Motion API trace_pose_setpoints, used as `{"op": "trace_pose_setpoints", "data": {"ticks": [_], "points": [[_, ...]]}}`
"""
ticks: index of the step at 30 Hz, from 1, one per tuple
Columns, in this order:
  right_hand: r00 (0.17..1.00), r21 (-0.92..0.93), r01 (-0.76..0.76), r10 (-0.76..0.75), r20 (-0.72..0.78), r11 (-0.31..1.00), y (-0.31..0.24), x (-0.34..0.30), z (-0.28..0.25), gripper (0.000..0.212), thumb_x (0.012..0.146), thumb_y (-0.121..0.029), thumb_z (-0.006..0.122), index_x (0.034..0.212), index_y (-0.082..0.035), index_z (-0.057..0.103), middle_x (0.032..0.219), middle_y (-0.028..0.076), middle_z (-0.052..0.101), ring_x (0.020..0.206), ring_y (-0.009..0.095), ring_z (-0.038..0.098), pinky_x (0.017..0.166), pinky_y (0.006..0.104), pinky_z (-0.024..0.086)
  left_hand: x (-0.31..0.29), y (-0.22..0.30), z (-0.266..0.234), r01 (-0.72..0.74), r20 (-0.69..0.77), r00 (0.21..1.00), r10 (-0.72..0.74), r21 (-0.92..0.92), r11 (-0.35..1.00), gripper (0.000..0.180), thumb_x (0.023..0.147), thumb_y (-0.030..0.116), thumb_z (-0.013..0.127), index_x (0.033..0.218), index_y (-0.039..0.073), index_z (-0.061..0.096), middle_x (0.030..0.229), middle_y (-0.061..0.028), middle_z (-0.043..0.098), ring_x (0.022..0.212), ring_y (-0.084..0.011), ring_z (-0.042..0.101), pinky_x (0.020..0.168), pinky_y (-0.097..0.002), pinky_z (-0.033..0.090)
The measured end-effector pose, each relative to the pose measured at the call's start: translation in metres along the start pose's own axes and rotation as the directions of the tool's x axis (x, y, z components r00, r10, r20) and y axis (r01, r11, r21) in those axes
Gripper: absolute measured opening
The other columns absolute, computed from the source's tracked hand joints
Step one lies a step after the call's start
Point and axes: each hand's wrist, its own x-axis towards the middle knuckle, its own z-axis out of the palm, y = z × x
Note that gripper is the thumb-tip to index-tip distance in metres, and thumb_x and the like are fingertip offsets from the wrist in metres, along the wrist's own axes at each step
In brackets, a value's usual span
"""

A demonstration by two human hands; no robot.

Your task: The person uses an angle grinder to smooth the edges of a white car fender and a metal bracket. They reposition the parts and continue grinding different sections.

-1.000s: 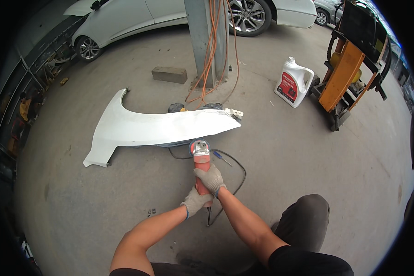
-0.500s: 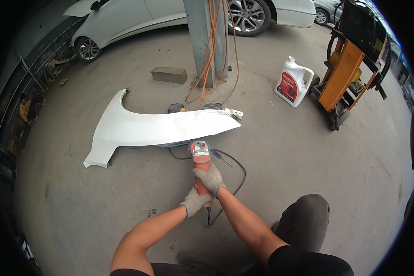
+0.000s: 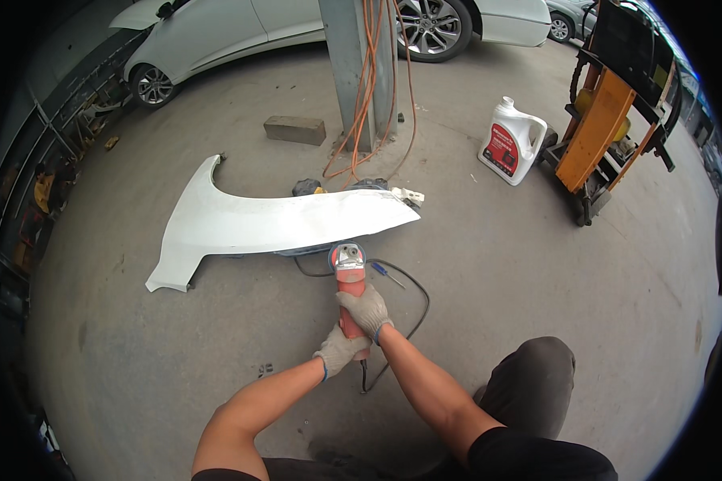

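Both my hands, in pale knit work gloves, are closed round a red angle grinder (image 3: 351, 290). My left hand (image 3: 342, 349) grips the rear end of its body, by the cord. Farther up, my right hand (image 3: 365, 311) wraps the body just behind the metal gear head. The grinder's round disc faces away from me, close to the near edge of a white car fender (image 3: 281, 220); whether they touch I cannot tell. That fender lies across dark supports that it mostly hides. A black cord (image 3: 427, 301) loops to the right of the grinder.
A blue-handled screwdriver (image 3: 387, 275) lies right of the disc. Beyond the fender are a wooden block (image 3: 295, 130), a grey post (image 3: 341, 72) with orange hoses (image 3: 369, 88), and a white car (image 3: 233, 36). A white jug (image 3: 513, 143) and an orange wheeled stand (image 3: 598, 132) are at right.
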Motion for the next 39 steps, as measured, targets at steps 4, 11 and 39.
{"op": "trace_pose_setpoints", "data": {"ticks": [4, 11, 39], "points": [[1.0, -0.028, -0.008, 0.008, 0.008, 1.0, 0.0, 0.001, 0.001, 0.07, 0.078, -0.053, 0.075, 0.117, 0.004, 0.069, 0.11, 0.028, 0.073, 0.107, 0.044, 0.071, 0.093, 0.0487, 0.055, 0.0, -0.003, 0.0, 0.006, 0.0, 1.0, -0.006, -0.038, 0.999, 0.076, 0.076, 0.028, 0.086, 0.138, 0.003, 0.05, 0.126, -0.0124, 0.066, 0.113, -0.0243, 0.067, 0.093, -0.0392, 0.057], [1.0, -0.022, 0.0, 0.0, -0.025, 1.0, 0.002, 0.002, 0.003, 0.064, 0.079, -0.051, 0.076, 0.115, 0.002, 0.069, 0.109, 0.026, 0.074, 0.105, 0.042, 0.072, 0.092, 0.0478, 0.055, -0.002, 0.002, 0.0, 0.056, 0.006, 0.998, -0.056, -0.03, 0.998, 0.081, 0.074, 0.031, 0.088, 0.14, 0.003, 0.048, 0.126, -0.0131, 0.065, 0.114, -0.0255, 0.067, 0.094, -0.0395, 0.056], [0.998, -0.039, 0.018, -0.02, -0.053, 0.999, 0.005, 0.003, 0.005, 0.062, 0.081, -0.052, 0.075, 0.112, 0.001, 0.071, 0.105, 0.026, 0.074, 0.101, 0.043, 0.072, 0.09, 0.0484, 0.055, -0.007, 0.009, -0.001, -0.003, 0.029, 1.0, 0.006, -0.091, 0.996, 0.072, 0.078, 0.027, 0.085, 0.138, 0.006, 0.052, 0.124, -0.0089, 0.065, 0.113, -0.0205, 0.066, 0.094, -0.0373, 0.055]]}}
